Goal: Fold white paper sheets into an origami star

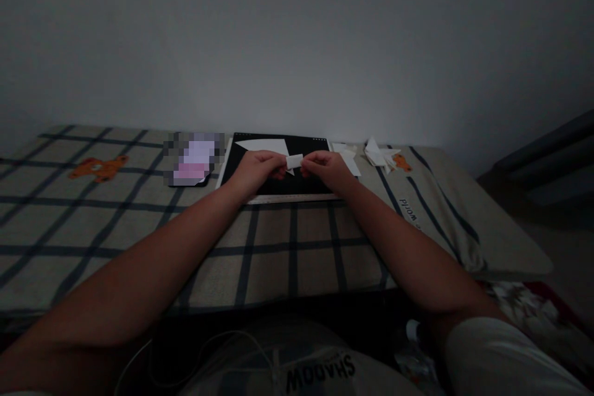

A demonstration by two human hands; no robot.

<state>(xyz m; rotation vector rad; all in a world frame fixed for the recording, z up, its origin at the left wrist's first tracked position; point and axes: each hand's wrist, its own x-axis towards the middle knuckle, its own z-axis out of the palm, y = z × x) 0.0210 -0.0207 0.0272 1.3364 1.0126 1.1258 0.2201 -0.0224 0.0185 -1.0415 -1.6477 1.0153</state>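
Over black board (273, 182), hands pinch paper (294, 163).

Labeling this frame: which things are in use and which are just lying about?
In use: left hand and right hand, both pinching the small folded paper; black board underneath.
Lying about: blurred device, folded paper shapes, checked cloth.

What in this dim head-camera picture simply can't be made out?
- Small white paper: its shape is mostly hidden by the fingers of the left hand and right hand pinching it.
- Pixelated patch on the checked cloth: blurred out, so the object is unidentifiable.
- Folded paper pieces at the right: too small and dark to tell their forms.
- Black board: its middle is covered by both hands.
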